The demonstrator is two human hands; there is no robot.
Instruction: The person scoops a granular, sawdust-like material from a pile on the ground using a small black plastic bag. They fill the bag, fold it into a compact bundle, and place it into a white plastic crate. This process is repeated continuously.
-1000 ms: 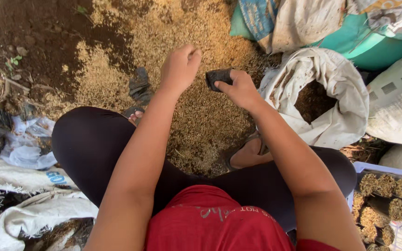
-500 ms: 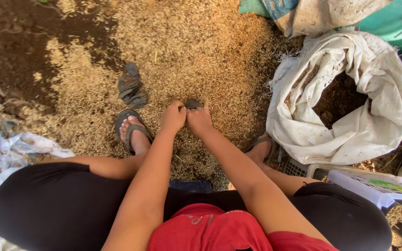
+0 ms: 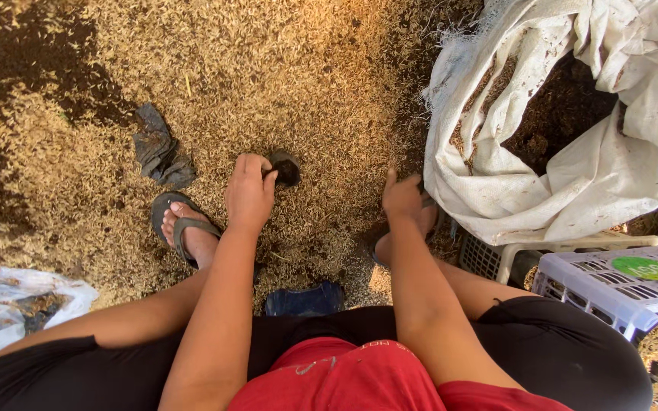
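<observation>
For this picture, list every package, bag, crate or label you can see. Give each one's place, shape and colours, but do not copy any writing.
White woven sack: upper right, open-mouthed, slumped, dark material inside.
Pale plastic crate: lower right, slotted, rectangular.
Round green label: on top of the crate.
Crumpled plastic bag: lower left, whitish, translucent.
Small dark pot-like piece: centre, at the left hand.
</observation>
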